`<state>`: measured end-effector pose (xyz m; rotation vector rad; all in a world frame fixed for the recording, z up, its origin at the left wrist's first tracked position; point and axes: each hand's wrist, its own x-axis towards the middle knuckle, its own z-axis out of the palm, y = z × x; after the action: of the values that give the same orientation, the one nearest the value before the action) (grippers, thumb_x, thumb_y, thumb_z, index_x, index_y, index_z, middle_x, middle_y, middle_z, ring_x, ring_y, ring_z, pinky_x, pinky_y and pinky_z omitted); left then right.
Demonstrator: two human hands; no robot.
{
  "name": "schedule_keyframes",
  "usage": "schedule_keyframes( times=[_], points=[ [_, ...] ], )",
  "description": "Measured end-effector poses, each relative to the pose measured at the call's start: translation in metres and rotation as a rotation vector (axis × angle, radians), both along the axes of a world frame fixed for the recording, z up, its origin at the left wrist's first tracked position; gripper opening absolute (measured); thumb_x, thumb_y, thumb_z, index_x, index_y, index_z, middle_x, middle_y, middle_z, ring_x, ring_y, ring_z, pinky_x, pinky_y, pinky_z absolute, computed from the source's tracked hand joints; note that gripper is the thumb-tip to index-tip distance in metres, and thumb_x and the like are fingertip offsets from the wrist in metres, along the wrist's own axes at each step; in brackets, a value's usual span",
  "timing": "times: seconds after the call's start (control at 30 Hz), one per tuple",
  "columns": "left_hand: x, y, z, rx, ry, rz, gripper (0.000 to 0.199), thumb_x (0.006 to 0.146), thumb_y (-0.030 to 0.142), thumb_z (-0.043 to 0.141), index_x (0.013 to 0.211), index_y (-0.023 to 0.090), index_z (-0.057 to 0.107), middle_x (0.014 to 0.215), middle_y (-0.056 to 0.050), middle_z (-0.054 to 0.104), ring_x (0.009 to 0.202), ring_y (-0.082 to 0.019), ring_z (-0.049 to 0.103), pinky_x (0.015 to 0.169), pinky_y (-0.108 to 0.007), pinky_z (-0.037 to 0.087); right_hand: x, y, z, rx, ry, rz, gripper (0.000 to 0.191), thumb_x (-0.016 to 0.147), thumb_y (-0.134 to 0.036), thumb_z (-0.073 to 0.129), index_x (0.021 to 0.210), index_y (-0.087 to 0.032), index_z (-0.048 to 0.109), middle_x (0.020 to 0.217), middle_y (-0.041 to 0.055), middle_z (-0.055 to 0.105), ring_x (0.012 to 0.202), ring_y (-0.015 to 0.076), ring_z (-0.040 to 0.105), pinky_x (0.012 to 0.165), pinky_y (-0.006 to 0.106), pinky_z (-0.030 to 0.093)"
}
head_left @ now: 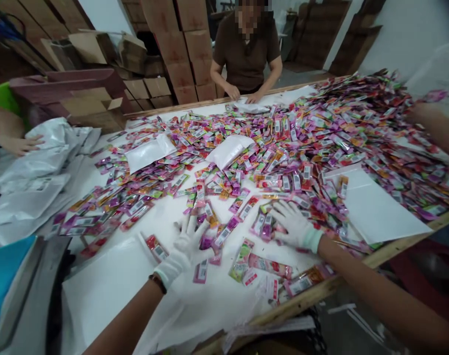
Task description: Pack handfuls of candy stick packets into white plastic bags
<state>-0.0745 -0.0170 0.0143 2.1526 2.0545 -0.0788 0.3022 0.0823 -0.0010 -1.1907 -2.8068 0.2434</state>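
Small colourful packets (320,143) cover much of the white table (150,227) in a wide heap. My left hand (185,244), in a white glove, has its fingers spread over a few packets at the heap's near edge. My right hand (293,224), gloved too, lies with fingers apart on packets to the right. Between the two hands are loose packets, among them a purple one (226,231) and a green and pink one (242,259). A large white bag (109,286) lies flat beside my left forearm.
Another white bag (383,202) lies at right, and two plump white bags (230,150) rest on the heap. A person (246,54) works across the table; others' arms reach in at both sides. Silvery bags (39,172) are piled left. The wooden edge (302,303) runs near me.
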Motion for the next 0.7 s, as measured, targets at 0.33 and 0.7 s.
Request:
schedule_keyframes(
  times=[0.33, 0.7],
  points=[
    [0.069, 0.027, 0.041, 0.055, -0.144, 0.016, 0.024, 0.087, 0.039, 0.055, 0.093, 0.018, 0.065, 0.093, -0.01, 0.064, 0.085, -0.025, 0.063, 0.076, -0.036, 0.048, -0.086, 0.055, 0.048, -0.009, 0.011, 0.175, 0.034, 0.091, -0.02, 0.048, 0.115, -0.025, 0.071, 0.119, 0.0086, 0.065, 0.112, 0.0253, 0.056, 0.095, 0.039, 0.04],
    [0.05, 0.019, 0.062, 0.198, -0.301, 0.373, 0.02, 0.095, 0.03, 0.041, 0.105, 0.018, 0.053, 0.085, -0.006, 0.063, 0.074, -0.018, 0.062, 0.07, -0.029, 0.046, -0.084, 0.076, 0.053, -0.148, 0.07, -0.039, 0.032, 0.092, -0.026, 0.051, 0.12, -0.016, 0.061, 0.102, 0.0113, 0.07, 0.094, 0.0256, 0.064, 0.083, 0.033, 0.044]
  ],
)
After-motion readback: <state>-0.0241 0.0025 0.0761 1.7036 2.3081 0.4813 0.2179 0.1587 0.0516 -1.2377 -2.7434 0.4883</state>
